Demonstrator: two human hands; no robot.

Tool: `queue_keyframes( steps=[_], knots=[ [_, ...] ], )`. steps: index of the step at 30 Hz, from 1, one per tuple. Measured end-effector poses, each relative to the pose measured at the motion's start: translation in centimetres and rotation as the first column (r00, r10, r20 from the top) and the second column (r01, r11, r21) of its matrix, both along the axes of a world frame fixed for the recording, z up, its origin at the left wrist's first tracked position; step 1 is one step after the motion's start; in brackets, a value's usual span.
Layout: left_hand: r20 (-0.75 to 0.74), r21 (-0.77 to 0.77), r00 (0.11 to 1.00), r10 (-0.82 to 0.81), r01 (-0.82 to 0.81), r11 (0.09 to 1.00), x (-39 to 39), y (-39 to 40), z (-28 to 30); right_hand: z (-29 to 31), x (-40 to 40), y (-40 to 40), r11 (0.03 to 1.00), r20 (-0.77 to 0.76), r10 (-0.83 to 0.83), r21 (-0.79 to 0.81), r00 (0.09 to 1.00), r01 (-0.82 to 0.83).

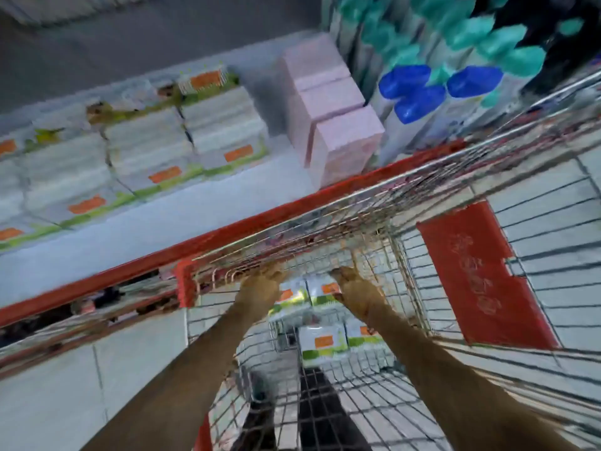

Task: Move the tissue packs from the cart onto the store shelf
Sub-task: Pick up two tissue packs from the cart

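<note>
Both hands reach down into the wire cart [406, 288]: left hand [260, 288] and right hand [356, 289] flank a tissue pack [320, 289], fingers too blurred to tell their spread. More packs [320, 345] lie below. Soft, light, slippery film wrap: best squeezed by opposite sides. Shelf [136, 222] stands alongside.

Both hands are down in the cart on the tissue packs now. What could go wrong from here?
1. The left hand and right hand reach close under the cart's wire rim; lifting a tissue pack could snag on it.
2. The shelf gap beside the pink boxes looks narrow, so placing there might knock them.
</note>
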State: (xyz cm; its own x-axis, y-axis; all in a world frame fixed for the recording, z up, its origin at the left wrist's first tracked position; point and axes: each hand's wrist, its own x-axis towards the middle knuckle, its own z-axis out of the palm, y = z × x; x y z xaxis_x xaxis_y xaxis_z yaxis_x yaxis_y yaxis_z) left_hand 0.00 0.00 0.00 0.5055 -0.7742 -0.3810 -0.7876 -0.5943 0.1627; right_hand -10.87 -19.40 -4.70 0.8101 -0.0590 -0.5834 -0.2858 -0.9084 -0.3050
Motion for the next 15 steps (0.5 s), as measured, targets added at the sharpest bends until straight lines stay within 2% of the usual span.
queue_keyframes(
  steps=[1,2,3,5,7,10,12,15],
  knots=[
    [-0.095,0.024,0.992,0.087,-0.085,0.996,0.0,-0.3,-1.7,-1.3,0.1,-0.4,1.000,-0.041,0.027,-0.004,0.999,-0.027],
    [-0.234,0.103,0.961,0.146,-0.124,0.987,-0.1,-0.6,-3.1,-2.2,0.4,-0.7,0.999,-0.060,0.047,-0.002,0.997,-0.048],
    [-0.304,0.172,0.929,0.211,-0.164,0.971,-0.2,-0.7,-4.5,-3.4,0.5,-1.1,0.998,-0.079,0.062,-0.015,0.995,-0.063],
    [-0.282,0.238,0.916,0.285,-0.221,0.946,-0.2,-1.0,-7.3,-4.9,0.9,-1.6,0.995,-0.121,0.086,-0.033,0.989,-0.091],
    [-0.284,0.328,0.912,0.296,-0.198,0.924,-0.4,-1.4,-8.7,-6.5,1.2,-1.9,0.986,-0.163,0.147,-0.053,0.976,-0.157],
    [-0.256,0.374,0.909,0.327,-0.219,0.901,-0.8,-2.0,-9.4,-7.6,1.3,-1.9,0.978,-0.173,0.190,-0.058,0.966,-0.202],
    [-0.246,0.365,0.888,0.388,-0.286,0.886,-1.0,-2.1,-9.5,-7.1,1.4,-1.7,0.989,-0.145,0.137,-0.030,0.980,-0.143],
    [-0.279,0.345,0.855,0.437,-0.336,0.877,-1.4,-2.0,-8.9,-5.7,1.6,-1.4,1.000,-0.182,0.020,0.022,0.983,-0.016]
  ],
)
